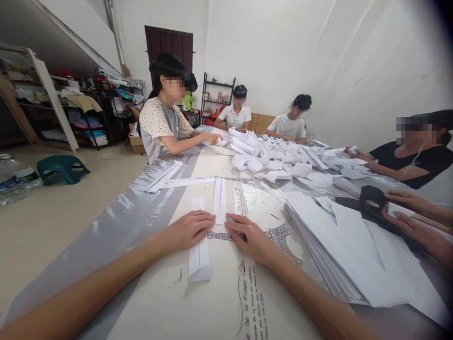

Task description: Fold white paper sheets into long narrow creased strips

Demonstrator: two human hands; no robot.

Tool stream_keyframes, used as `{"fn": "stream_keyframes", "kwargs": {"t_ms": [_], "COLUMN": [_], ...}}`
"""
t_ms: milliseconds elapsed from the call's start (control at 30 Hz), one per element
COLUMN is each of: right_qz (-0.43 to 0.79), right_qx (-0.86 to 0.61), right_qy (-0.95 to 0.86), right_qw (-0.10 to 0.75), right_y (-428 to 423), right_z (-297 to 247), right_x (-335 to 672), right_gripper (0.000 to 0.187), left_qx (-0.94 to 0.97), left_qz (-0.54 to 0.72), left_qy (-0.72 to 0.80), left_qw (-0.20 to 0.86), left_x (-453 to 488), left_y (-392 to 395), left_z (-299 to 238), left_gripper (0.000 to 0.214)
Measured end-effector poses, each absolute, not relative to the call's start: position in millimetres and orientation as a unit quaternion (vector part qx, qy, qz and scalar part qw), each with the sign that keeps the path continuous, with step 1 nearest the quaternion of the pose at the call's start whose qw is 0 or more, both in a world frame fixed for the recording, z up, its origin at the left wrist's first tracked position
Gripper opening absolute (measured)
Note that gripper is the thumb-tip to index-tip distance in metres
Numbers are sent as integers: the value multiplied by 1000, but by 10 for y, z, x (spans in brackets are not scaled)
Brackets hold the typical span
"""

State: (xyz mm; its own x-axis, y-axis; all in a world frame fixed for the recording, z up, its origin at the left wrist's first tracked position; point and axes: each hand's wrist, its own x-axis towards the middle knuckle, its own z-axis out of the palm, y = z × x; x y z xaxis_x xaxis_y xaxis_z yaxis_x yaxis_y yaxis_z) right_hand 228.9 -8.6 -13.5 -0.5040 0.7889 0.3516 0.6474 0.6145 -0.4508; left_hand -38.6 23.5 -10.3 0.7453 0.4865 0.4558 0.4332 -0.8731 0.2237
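A narrow folded paper strip (220, 200) with a lengthwise crease lies between my hands, pointing away from me. The fingertips of my left hand (189, 230), held close together, grip its lower left edge. My right hand (254, 238) grips the lower right edge, with thumb and fingers near the corner. Beneath my left hand is a second folded paper strip (200, 264), partly covered by the fingers. Beyond the hands, another long paper strip (189, 182) lies crosswise, its left end by a folded paper piece (166, 175).
A thick stack of white paper sheets (339, 255) lies to the right. Farther back spreads a large heap of folded papers (269, 153). Several co-workers sit around the table; one person's hands (417, 212) hold a paper and a stick-like tool at right. A green stool (62, 168) stands left.
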Motion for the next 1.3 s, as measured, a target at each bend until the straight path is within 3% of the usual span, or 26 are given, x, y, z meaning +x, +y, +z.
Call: {"fn": "stream_keyframes", "kwargs": {"t_ms": [233,1300], "right_qz": [57,118], "right_qx": [-366,-390], "right_qy": [-892,-873], "right_qw": [260,270], "right_y": [-87,-77], "right_z": [-125,-110], "right_x": [2248,2282], "right_gripper": [36,33], "left_qx": [943,935], "left_qz": [229,236], "left_qy": [236,253], "left_qw": [47,77], "left_x": [-390,-414], "left_y": [239,232], "left_z": [-47,-65], "left_gripper": [34,34]}}
